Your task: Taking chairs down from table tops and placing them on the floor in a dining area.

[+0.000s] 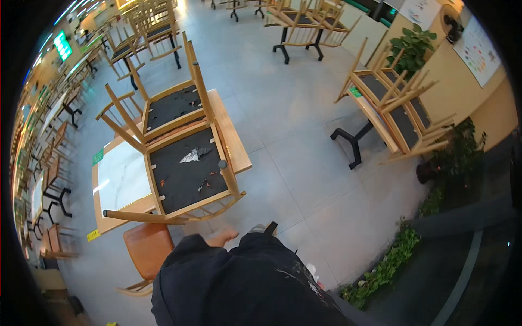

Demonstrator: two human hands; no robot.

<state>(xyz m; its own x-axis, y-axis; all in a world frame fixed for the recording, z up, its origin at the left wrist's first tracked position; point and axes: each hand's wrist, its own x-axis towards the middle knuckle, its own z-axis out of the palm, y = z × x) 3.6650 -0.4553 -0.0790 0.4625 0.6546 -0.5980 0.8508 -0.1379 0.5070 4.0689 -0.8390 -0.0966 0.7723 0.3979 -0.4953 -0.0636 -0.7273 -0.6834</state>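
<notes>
My left hand point(223, 238) shows past the front of my dark clothing point(240, 281), blurred, and whether it holds anything cannot be made out. It is nearest to an upturned wooden chair point(187, 171) with a torn black seat underside. Behind that chair a second upturned chair point(175, 104) rests on the same white-topped wooden table point(122, 175). At my right side a small white thing point(312, 269) peeks out. A pinkish patch beside it may be my right hand, but too little shows. A grey and black thing, perhaps a shoe, lies partly hidden before me.
A chair with an orange-brown backrest point(149, 248) stands near my left side. To the right, upturned chairs point(391, 110) cover a table with a black metal leg point(352, 142). Potted plants point(412, 49) and low greenery point(381, 269) line the right. More tables and chairs extend left.
</notes>
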